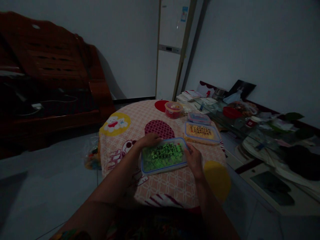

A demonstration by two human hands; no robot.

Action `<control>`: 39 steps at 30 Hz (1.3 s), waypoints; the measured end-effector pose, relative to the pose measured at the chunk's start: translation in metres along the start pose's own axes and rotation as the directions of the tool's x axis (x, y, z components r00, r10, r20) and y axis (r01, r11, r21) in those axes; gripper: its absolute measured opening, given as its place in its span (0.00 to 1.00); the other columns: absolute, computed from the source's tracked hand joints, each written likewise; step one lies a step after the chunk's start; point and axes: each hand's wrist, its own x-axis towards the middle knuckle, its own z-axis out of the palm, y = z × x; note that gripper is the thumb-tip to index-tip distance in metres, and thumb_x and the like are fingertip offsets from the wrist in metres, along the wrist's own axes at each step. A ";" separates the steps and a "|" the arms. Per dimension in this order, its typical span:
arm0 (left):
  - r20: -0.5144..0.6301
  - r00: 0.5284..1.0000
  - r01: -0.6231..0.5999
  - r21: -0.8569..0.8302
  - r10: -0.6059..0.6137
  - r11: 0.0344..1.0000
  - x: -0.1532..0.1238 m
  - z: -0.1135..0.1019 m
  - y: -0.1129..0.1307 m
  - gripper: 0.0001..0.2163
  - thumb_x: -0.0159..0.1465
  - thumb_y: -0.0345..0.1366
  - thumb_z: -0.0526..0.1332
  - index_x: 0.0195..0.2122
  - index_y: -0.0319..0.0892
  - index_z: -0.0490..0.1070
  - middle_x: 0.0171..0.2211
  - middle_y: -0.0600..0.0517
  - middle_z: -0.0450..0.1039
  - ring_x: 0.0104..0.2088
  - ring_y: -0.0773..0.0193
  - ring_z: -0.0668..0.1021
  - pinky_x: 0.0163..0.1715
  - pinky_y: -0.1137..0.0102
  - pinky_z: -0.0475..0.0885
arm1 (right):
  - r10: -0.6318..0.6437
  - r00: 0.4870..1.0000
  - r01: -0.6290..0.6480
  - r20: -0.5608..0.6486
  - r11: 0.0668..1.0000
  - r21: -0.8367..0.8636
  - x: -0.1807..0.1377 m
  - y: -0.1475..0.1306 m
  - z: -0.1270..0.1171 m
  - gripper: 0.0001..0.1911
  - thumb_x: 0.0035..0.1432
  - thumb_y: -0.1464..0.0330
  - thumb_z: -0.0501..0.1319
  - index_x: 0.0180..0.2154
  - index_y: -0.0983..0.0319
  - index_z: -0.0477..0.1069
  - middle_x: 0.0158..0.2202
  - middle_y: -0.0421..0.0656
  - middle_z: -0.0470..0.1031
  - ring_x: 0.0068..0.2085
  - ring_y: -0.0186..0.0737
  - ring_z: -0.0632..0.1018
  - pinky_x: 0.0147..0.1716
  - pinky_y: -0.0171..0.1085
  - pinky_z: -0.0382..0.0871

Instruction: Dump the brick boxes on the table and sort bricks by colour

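Between my two hands is a flat rectangular food container (163, 156) with a clear lid, a blue rim and dark writing, showing green contents. My left hand (150, 140) grips its far left edge, fingers curled over the side. At the right end, my right hand (193, 158) holds the corner with the thumb near the lid. Just beyond my right hand lies a similar container (202, 132) with yellowish contents. Behind that one sits a smaller pinkish lidded box (199, 118). A round lidded container (173, 110) with red contents stands farther back.
A patterned cloth (172, 186) covers the round table. To the right, a glass-topped stand (232, 125) carries papers, bags, a red bowl (232, 112) and a cup (252, 122). A wooden bench (57, 66) is at left; a plastic bag (92, 155) hangs by the table's left edge.
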 end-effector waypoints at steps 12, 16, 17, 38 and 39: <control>-0.006 1.000 -0.019 -0.060 0.019 0.998 0.012 0.007 -0.007 0.25 0.57 0.60 0.61 0.16 0.45 0.64 0.17 0.53 0.63 0.22 0.65 0.66 0.25 0.69 0.57 | -0.191 0.981 0.180 -0.023 0.953 -0.243 -0.007 0.005 0.007 0.24 0.66 0.59 0.55 0.54 0.63 0.80 0.52 0.55 0.83 0.53 0.53 0.82 0.58 0.52 0.74; 0.002 1.000 0.012 -0.057 -0.012 0.998 0.015 0.008 -0.008 0.23 0.56 0.59 0.62 0.18 0.44 0.64 0.18 0.53 0.64 0.23 0.64 0.67 0.26 0.69 0.57 | -0.290 0.957 0.277 -0.003 0.918 -0.285 -0.018 0.012 0.006 0.24 0.70 0.59 0.53 0.57 0.65 0.78 0.57 0.58 0.80 0.58 0.55 0.79 0.62 0.57 0.71; -0.030 0.999 0.026 -0.046 -0.027 0.999 0.015 0.009 -0.008 0.22 0.56 0.58 0.62 0.19 0.44 0.65 0.19 0.53 0.65 0.24 0.64 0.68 0.26 0.69 0.57 | -0.301 0.954 0.289 0.003 0.913 -0.288 -0.019 0.013 0.006 0.25 0.70 0.59 0.53 0.57 0.65 0.78 0.58 0.58 0.79 0.59 0.54 0.79 0.63 0.57 0.71; -0.083 0.996 0.005 -0.075 -0.011 0.997 0.015 0.008 -0.009 0.25 0.55 0.61 0.63 0.20 0.43 0.68 0.19 0.54 0.64 0.25 0.65 0.67 0.25 0.70 0.57 | -0.698 0.554 0.830 0.455 0.423 -0.362 -0.062 -0.006 0.020 0.28 0.66 0.75 0.57 0.66 0.61 0.70 0.66 0.54 0.73 0.68 0.54 0.72 0.67 0.59 0.68; -0.086 0.996 0.001 -0.074 -0.007 0.997 0.015 0.008 -0.010 0.25 0.55 0.61 0.63 0.20 0.43 0.68 0.19 0.54 0.64 0.26 0.64 0.67 0.26 0.70 0.57 | -0.719 0.525 0.848 0.457 0.391 -0.358 -0.062 -0.005 0.020 0.27 0.67 0.76 0.55 0.65 0.61 0.71 0.65 0.53 0.74 0.67 0.52 0.73 0.67 0.57 0.69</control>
